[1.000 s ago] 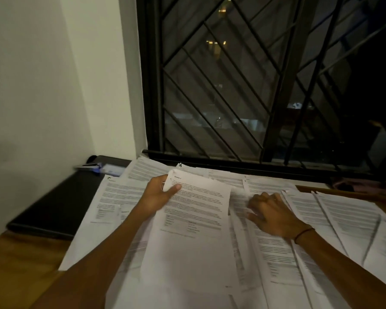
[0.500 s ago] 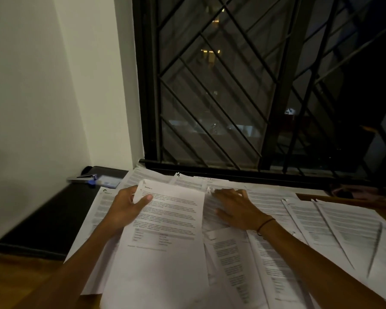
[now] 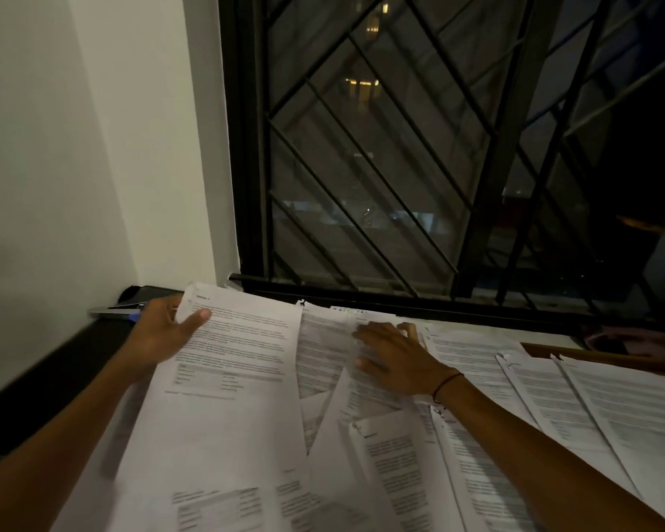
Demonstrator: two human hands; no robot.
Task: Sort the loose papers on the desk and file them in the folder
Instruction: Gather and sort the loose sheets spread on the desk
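Several printed white sheets [image 3: 473, 362] lie spread and overlapping across the desk below the window. My left hand [image 3: 162, 334] grips the top left corner of one large printed sheet [image 3: 231, 378], thumb on top, and that sheet lies over the others. My right hand [image 3: 390, 357] rests flat, fingers spread, on the papers in the middle, a dark band on its wrist. A black folder [image 3: 50, 370] lies at the left against the wall, partly under the papers.
A pen with a blue part [image 3: 118, 311] lies on the folder's far end near the wall corner. A barred window [image 3: 419, 167] rises right behind the desk. The wooden desk edge [image 3: 607, 357] and a pinkish object [image 3: 638, 339] show at the far right.
My left hand has carried the held sheet further left, towards the folder. My right hand has slid left and away across the papers. The view has tilted up.
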